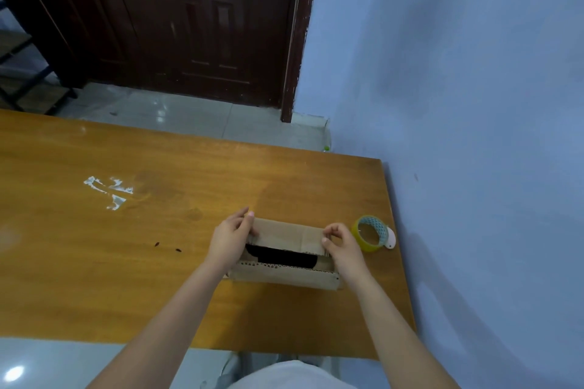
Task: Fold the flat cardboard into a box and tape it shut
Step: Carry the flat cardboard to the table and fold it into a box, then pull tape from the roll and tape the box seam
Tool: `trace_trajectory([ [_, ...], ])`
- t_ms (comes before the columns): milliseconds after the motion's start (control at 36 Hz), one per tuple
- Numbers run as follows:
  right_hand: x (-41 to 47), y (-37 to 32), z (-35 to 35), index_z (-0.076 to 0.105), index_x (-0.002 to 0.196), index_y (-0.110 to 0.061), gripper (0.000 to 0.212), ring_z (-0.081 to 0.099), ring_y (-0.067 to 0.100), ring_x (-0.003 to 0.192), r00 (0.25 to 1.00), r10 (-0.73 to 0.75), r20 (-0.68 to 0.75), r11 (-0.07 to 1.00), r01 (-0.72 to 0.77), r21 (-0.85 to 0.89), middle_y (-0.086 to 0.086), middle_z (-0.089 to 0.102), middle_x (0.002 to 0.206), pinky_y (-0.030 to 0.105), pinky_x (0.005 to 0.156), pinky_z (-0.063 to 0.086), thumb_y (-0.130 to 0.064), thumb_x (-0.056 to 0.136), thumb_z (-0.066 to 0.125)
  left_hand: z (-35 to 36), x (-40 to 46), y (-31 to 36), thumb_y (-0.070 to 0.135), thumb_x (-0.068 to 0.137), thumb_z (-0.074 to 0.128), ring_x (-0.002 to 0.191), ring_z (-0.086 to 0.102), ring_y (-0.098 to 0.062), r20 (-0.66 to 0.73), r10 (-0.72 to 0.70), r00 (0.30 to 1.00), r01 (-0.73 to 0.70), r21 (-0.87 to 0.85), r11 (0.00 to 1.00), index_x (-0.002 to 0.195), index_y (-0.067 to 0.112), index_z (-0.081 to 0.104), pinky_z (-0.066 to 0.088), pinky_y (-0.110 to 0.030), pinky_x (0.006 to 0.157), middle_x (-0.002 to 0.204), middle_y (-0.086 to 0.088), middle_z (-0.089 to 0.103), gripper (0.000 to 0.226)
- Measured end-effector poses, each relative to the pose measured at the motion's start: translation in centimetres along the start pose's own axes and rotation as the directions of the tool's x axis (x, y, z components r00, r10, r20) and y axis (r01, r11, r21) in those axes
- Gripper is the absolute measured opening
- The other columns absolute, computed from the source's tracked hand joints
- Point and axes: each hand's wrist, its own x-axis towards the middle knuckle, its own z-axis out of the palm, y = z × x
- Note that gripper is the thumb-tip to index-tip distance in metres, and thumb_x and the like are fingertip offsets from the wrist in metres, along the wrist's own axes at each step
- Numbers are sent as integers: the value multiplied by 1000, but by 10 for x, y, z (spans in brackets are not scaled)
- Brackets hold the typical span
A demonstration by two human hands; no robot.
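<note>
Nearest to me, past my lap and forearms, the cardboard box (284, 262) stands on the bench (126, 246) toward its right end, already squared up into a shell but with its top open. My left hand (232, 238) is at the left end of the far flap (284, 235), thumb and fingers curled onto its corner, and my right hand (339, 243) pinches the right end of the same flap, so the two hands are apart, one at each end. That flap is folded inward over the dark opening; the near flap (281, 275) looks lower and not yet brought up to meet it. My guess is that the main risk is the far flap springing back once I let go with one hand to reach for tape. If I press unevenly the shell could also rack sideways, leaving the flaps meeting crookedly with a gap. The tape roll (373, 234) sits just to the right of the box, close to the bench edge beside the wall, with a small pale thing (391, 238) against it; a careless reach could knock it off. Whether any tape end is already peeled free, I cannot tell.
</note>
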Motion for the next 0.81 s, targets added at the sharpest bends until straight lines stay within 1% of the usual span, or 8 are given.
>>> trace_trajectory([
  [28, 1, 0, 0, 50, 86, -22, 12, 51, 17, 86, 1000, 9, 0, 1000, -9, -10, -11, 55, 94, 30, 66, 37, -14, 95, 52, -1, 0, 2, 41, 98, 39, 130, 40, -17, 38, -4, 999, 3, 26, 1000, 75, 7, 69, 45, -4, 59, 149, 1, 36, 51],
  [83, 5, 0, 0, 51, 88, -21, 10, 53, 19, 94, 999, 38, 4, 999, -38, -34, -10, 55, 100, 32, 69, 39, -14, 95, 52, -2, 1, 3, 49, 97, 34, 139, 27, -21, 107, 27, 994, -51, 233, 971, 96, 14, 71, 45, -25, 97, 153, -1, 30, 51],
  [139, 8, -1, 0, 52, 92, -17, 5, 53, 20, 100, 997, 72, 13, 996, -72, -48, -6, 53, 108, 32, 71, 41, -14, 95, 52, 0, -2, 4, 57, 94, 31, 144, 14, -19, 171, 59, 984, -131, 444, 886, 123, 22, 61, 18, -46, 115, 155, -1, 24, 54],
  [333, 14, -4, 1, 52, 88, -17, 9, 52, 21, 94, 995, 102, 4, 995, -102, -24, 5, 57, 113, 31, 73, 41, -11, 92, 55, 27, -19, 0, 78, 79, 12, 142, 14, -13, 268, 166, 949, -315, 806, 501, 140, 29, 36, -1, -46, 117, 150, 9, 30, 82],
  [417, 12, -2, -1, 53, 88, -18, 9, 53, 21, 101, 993, 116, 13, 993, -116, 16, 4, 56, 112, 31, 75, 42, -11, 92, 57, 34, -13, -4, 72, 85, 20, 138, 25, -13, 217, 262, 941, -320, 823, 470, 140, 27, 36, 5, -45, 117, 144, 10, 39, 73],
  [528, 12, 1, -2, 53, 86, -20, 11, 51, 18, 81, 990, 132, 41, 987, -135, 81, 3, 55, 98, 27, 66, 39, -12, 94, 50, 51, -8, -12, 56, 95, 27, 142, 15, -16, 239, 253, 937, -331, 839, 432, 144, 27, 28, 2, -43, 117, 152, 5, 27, 57],
  [694, 16, 13, -13, 58, 97, -22, 19, 57, 15, 92, 987, 129, 97, 978, -143, 153, -2, 59, 104, 24, 65, 41, -16, 99, 40, 59, -8, -22, 61, 91, 2, 146, 6, -17, 219, 283, 934, -337, 801, 495, 148, 27, 24, -4, -45, 118, 156, 5, 19, 70],
  [806, 31, 32, -36, 48, 118, -18, 20, 62, 16, 87, 980, 187, -67, 964, -170, 204, -1, 58, 105, 26, 67, 46, -18, 99, 45, 59, -7, -25, 66, 82, -15, 145, 7, -15, 201, 302, 932, -335, 797, 503, 147, 29, 27, -8, -41, 117, 155, 8, 22, 86],
])
